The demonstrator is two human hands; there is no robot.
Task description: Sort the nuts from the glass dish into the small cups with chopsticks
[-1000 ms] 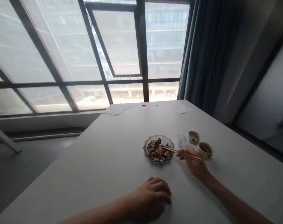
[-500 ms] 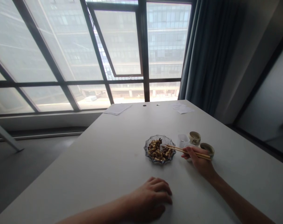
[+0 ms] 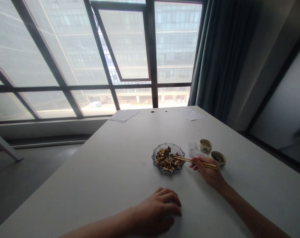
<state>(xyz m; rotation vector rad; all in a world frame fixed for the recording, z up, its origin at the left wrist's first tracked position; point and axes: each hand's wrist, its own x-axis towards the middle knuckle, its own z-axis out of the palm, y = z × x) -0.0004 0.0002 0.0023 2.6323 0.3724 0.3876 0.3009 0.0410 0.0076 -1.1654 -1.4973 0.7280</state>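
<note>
With the left hand [image 3: 157, 210] lying empty on the surface [image 3: 90, 185], wooden chopsticks [image 3: 189, 160] are being pinched by the right hand [image 3: 208, 173] above nuts [image 3: 164, 159] in a glass dish [image 3: 168, 144], and a slip is being risked, since too hard a squeeze could flick a smooth nut away.

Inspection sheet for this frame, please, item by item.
Surface: white table.
Job's things: wooden chopsticks, tips over a glass dish of nuts.
Clutter: ceramic cup, second ceramic cup, clear plastic tub, papers, more papers.
Hands: right hand holds the chopsticks; left hand rests empty on the table.
Cables: nothing seen.
Surroundings: large window, dark curtain.
</note>
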